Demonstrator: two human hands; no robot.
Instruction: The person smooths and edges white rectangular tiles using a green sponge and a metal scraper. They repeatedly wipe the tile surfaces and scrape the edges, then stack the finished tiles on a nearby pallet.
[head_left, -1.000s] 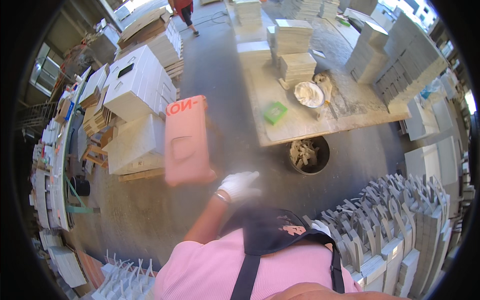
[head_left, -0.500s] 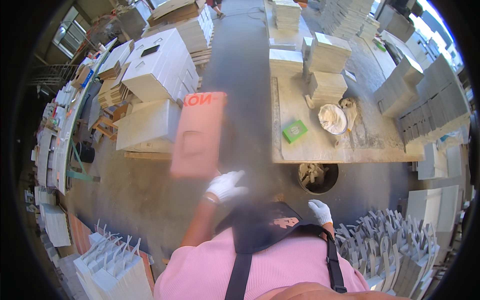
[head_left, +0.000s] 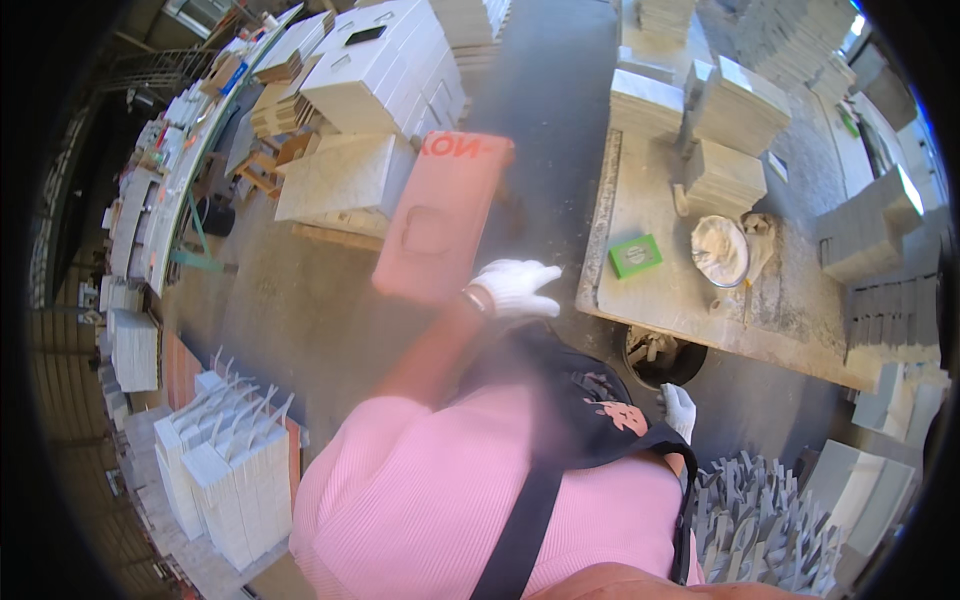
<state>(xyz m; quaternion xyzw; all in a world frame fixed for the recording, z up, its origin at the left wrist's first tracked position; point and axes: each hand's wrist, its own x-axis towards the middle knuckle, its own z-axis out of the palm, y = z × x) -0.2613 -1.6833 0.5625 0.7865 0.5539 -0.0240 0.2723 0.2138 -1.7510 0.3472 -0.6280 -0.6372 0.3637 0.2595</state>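
My left hand (head_left: pixel 515 288), in a white glove, is held out in front of my body with its fingers spread and nothing visible in it. Just beyond its wrist stands a pinkish-red rectangular thing (head_left: pixel 445 215) with a rounded outline on its face and lettering along its far edge; its kind is unclear. My right hand (head_left: pixel 678 408), also gloved in white, hangs low at my right side beside a black bucket (head_left: pixel 690 368) holding pale scraps. Its fingers are loosely extended, and I see nothing in them.
A dusty worktable (head_left: pixel 640 190) at the right bears stacked pale slabs (head_left: pixel 745 105), a green box (head_left: pixel 635 257) and a bowl of white powder (head_left: pixel 719 250). White boxes (head_left: pixel 385 75) stand far left. Strapped slab stacks (head_left: pixel 235 480) stand near left, grey strapped bundles (head_left: pixel 760 530) near right.
The view has turned and tilted, so the table and boxes sit further right and slanted. My left hand reaches further forward and rightward in the picture. Both hands still hold nothing visible.
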